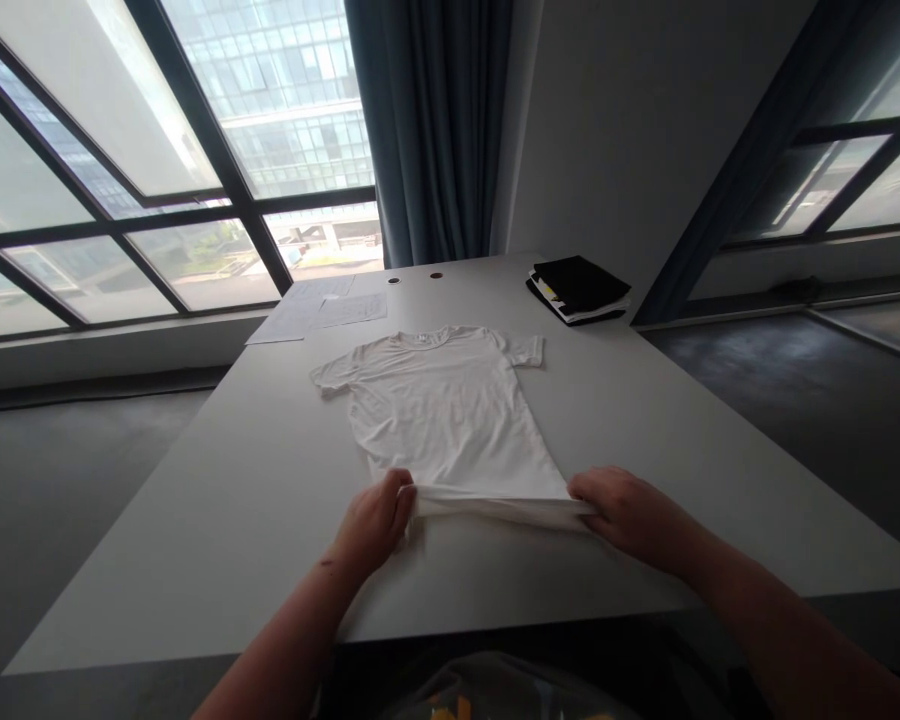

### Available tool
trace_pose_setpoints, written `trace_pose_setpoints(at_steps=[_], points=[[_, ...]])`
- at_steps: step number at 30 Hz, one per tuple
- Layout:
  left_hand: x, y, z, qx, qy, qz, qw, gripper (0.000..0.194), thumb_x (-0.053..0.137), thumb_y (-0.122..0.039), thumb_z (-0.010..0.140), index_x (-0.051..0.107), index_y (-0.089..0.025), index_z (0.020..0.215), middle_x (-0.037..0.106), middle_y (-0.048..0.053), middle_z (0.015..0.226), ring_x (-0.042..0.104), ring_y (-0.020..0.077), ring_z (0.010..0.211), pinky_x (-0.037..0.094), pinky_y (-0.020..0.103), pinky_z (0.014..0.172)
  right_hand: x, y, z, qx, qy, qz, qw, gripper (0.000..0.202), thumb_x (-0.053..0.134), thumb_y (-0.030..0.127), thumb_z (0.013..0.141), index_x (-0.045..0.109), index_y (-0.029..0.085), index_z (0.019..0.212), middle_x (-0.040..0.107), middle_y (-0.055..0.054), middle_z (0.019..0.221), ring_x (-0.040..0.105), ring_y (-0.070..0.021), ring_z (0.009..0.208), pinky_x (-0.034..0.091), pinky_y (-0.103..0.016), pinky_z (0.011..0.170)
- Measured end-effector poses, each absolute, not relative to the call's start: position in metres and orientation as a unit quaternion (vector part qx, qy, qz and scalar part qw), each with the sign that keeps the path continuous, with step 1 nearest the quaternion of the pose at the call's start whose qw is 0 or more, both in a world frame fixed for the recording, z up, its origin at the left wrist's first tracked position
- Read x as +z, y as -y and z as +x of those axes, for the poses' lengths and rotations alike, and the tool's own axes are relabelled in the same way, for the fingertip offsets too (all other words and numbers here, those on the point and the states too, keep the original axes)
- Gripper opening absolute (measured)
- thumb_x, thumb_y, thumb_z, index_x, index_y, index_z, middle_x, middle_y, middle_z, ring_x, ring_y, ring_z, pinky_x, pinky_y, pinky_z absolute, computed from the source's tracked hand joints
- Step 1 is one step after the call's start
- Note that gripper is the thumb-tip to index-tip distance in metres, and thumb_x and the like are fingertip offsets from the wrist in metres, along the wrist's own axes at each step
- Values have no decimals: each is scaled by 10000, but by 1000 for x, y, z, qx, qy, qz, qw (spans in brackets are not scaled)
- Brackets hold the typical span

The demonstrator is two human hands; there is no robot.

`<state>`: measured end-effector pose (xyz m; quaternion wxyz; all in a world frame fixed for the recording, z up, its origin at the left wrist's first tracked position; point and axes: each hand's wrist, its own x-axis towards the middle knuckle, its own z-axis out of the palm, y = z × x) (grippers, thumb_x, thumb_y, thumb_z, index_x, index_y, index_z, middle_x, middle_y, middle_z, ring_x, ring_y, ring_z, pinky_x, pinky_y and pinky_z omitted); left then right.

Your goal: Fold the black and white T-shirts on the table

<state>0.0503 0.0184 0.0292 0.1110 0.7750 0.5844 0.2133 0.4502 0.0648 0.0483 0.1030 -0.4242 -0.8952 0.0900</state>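
A white T-shirt (450, 410) lies spread on the white table (232, 500), its neckline toward the far side and its sleeves out to both sides. My left hand (379, 515) is closed on the left end of the hem. At the right end of the hem, my right hand (619, 508) pinches the fabric. Between the hands the hem is stretched nearly straight and lifted a little off the tabletop. Wrinkles run across the shirt's body, mostly on its left side.
Printed sheets of paper (345, 308) lie at the table's far left. A black folder or book with papers (581, 287) rests at the far right. Two round fittings (436, 275) sit near the back edge. Behind stand a blue curtain (435, 130) and large windows (292, 90).
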Motion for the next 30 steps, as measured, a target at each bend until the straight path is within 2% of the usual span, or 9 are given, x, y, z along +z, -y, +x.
trace_pose_setpoints(at_steps=[3,5,9,15,18,22,25,28,30], points=[[42,-12,42,103,-556,816,117,188,616,-376,961,597,-260,1108,712,1,791,715,235,761,480,299,698,52,-63,457,68,882,-454,109,115,578,146,796,557,248,845,648,-17,747,605,-211,692,395,-299,663],[52,-7,35,41,-546,830,108,235,687,-258,872,615,-271,1095,735,12,895,714,233,808,473,295,707,52,-62,461,67,882,-455,106,117,572,141,794,524,246,815,627,-10,732,589,-201,669,374,-293,644],[68,8,19,0,-574,817,55,287,581,-62,791,610,-256,1000,716,48,1098,702,232,948,467,301,760,50,-60,464,75,892,-436,92,118,556,142,825,503,239,782,627,-21,760,601,-201,704,393,-293,675],[80,33,-6,-26,-636,768,63,181,458,-113,915,552,-245,834,708,47,913,687,235,837,437,318,722,60,-54,463,146,898,-409,73,123,552,119,804,549,239,778,669,-28,793,626,-205,737,430,-294,704],[81,45,-18,-48,-611,784,103,211,478,-55,831,564,-247,845,712,34,936,687,228,873,442,308,744,61,-49,464,210,896,-390,34,144,552,104,765,581,243,785,690,-22,818,648,-209,755,435,-288,691],[76,60,-32,-61,-577,803,135,362,486,5,724,609,-267,930,724,12,1037,688,207,934,465,290,777,57,-44,466,238,888,-394,12,132,552,111,721,553,241,747,689,-13,785,646,-200,712,417,-285,653],[76,68,-40,-30,-605,791,86,328,500,-33,756,617,-268,952,725,29,1103,683,214,971,481,290,790,59,-45,466,198,871,-445,65,105,559,195,777,483,244,724,629,-2,685,597,-190,621,393,-289,608],[85,72,-46,30,-686,727,6,191,518,-174,860,616,-256,1001,722,68,1168,688,232,960,485,304,783,69,-47,465,143,816,-542,143,161,561,324,850,461,256,745,565,14,606,561,-182,545,384,-291,552],[93,73,-48,55,-753,656,-7,147,508,-279,907,605,-255,1015,744,65,1076,700,231,869,466,298,719,76,-48,464,136,772,-592,189,196,564,367,864,447,257,751,562,21,600,574,-173,517,412,-284,525]])
